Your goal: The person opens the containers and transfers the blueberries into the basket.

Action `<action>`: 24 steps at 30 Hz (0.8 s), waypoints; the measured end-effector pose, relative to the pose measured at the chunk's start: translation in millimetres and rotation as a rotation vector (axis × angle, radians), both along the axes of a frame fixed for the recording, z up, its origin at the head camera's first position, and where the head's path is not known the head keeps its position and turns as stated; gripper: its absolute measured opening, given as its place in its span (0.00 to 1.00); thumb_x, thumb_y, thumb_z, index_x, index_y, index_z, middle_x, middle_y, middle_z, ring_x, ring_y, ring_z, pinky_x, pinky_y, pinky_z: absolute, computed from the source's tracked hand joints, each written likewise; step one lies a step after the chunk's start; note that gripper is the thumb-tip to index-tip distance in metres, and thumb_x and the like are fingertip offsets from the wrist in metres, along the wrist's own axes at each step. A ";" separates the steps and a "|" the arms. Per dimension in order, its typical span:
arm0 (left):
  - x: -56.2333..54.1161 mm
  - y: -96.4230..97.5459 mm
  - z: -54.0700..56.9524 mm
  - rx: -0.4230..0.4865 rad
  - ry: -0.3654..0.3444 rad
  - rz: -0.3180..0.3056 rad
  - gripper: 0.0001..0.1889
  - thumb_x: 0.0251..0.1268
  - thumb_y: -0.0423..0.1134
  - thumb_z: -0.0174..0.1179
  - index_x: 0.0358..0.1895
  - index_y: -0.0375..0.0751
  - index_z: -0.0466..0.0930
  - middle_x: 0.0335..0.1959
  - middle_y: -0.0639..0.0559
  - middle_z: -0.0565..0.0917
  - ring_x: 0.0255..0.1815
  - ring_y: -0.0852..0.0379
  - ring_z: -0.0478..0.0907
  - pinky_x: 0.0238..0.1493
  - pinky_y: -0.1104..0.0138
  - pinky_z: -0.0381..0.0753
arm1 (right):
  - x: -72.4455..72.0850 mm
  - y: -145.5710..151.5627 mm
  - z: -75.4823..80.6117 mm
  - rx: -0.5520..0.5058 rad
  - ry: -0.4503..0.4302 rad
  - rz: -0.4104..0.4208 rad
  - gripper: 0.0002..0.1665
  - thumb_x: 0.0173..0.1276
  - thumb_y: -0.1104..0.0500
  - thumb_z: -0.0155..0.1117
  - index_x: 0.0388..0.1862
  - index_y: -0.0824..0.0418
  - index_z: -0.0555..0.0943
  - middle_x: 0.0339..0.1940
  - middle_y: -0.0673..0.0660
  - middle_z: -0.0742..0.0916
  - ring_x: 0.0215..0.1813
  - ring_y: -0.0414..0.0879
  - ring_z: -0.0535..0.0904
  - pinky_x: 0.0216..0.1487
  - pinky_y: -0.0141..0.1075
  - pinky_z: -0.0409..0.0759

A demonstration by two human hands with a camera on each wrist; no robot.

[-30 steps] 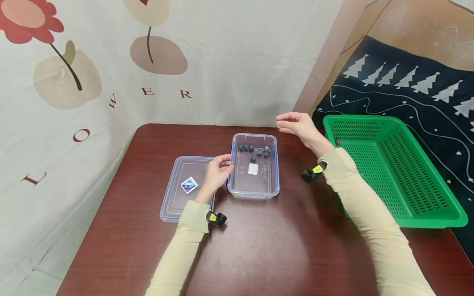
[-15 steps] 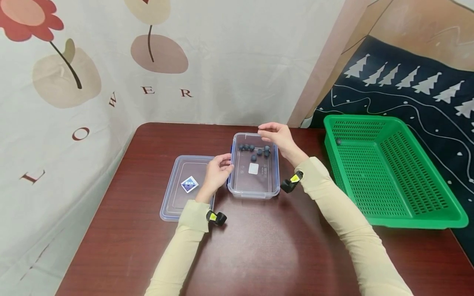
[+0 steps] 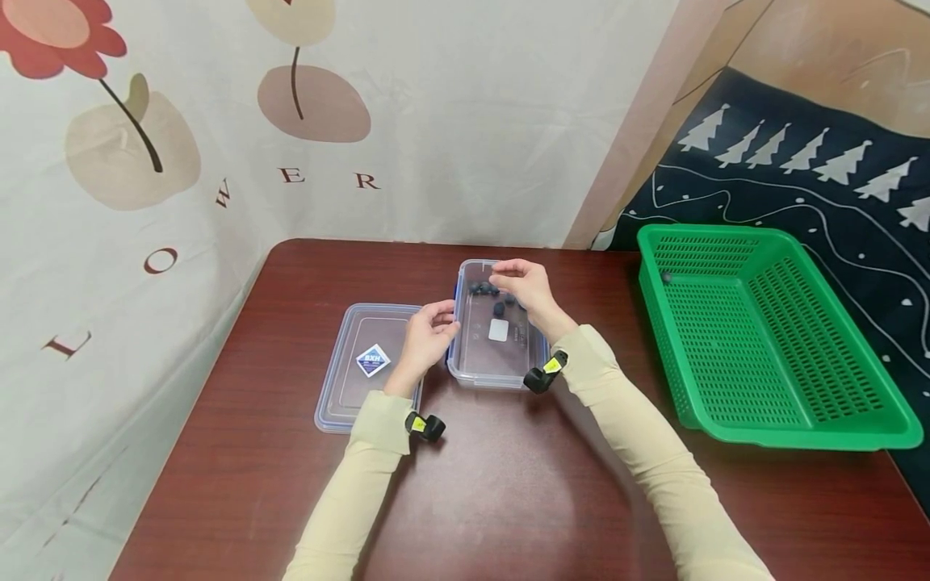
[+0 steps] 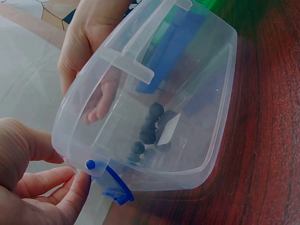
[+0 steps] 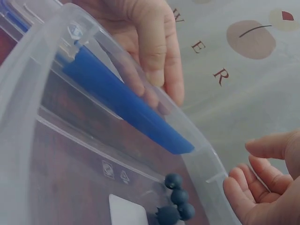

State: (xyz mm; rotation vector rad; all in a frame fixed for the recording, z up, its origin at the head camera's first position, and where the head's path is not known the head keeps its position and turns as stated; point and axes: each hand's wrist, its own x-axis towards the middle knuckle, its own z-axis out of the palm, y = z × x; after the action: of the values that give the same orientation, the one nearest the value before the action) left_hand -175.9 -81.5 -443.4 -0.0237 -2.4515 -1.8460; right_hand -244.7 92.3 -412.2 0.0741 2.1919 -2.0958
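A clear plastic container (image 3: 496,379) with blue side latches stands uncovered on the table. Several blueberries (image 3: 498,309) lie on its floor near the far end, beside a white square (image 3: 498,330). My left hand (image 3: 427,337) touches the container's left side from outside, its thumb and fingertips against the wall by a blue latch (image 4: 115,185). Over the container's far right part hovers my right hand (image 3: 529,289). In the right wrist view its thumb and fingers are apart, and nothing shows between them. In the head view this hand covers some of the berries.
A clear lid (image 3: 341,403) with a blue diamond sticker lies left of the container, partly under my left forearm. To the right sits a green slotted basket (image 3: 756,363), with one blueberry (image 3: 666,277) in its far left corner. A printed curtain (image 3: 465,161) hangs behind the table.
My right hand has moved left, from between the basket and the container to above the container, and lower. My left hand has stayed at the container's side.
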 end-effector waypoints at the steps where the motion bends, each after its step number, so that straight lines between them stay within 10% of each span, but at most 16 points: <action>1: 0.1 0.1 0.3 0.000 -0.002 0.000 0.18 0.55 0.22 0.58 0.52 0.23 0.75 0.44 0.31 0.80 0.46 0.41 0.78 0.50 0.61 0.82 | -0.2 -1.2 -1.4 0.008 -0.005 -0.003 0.18 0.59 0.72 0.64 0.49 0.78 0.76 0.29 0.51 0.85 0.28 0.34 0.79 0.55 0.51 0.78; 14: 1.3 1.1 1.1 0.017 0.025 -0.003 0.18 0.55 0.21 0.57 0.51 0.22 0.75 0.43 0.30 0.80 0.45 0.40 0.79 0.49 0.61 0.82 | -0.3 -9.0 -6.1 0.070 -0.129 -0.020 0.16 0.59 0.70 0.65 0.47 0.73 0.80 0.33 0.53 0.84 0.27 0.35 0.77 0.37 0.27 0.81; 24: 1.9 0.5 1.3 0.010 0.034 -0.007 0.18 0.55 0.21 0.57 0.51 0.21 0.75 0.43 0.30 0.80 0.45 0.40 0.79 0.48 0.61 0.83 | -7.0 -7.0 -8.7 0.071 -0.161 -0.002 0.16 0.60 0.71 0.62 0.48 0.75 0.79 0.29 0.51 0.83 0.28 0.36 0.77 0.53 0.44 0.80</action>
State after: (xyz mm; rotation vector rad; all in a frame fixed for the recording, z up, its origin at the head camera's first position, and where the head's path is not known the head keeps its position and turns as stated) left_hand -174.0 -81.0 -442.1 -0.0626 -2.4220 -1.8452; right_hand -251.7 85.3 -420.9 0.2421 2.1712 -1.9382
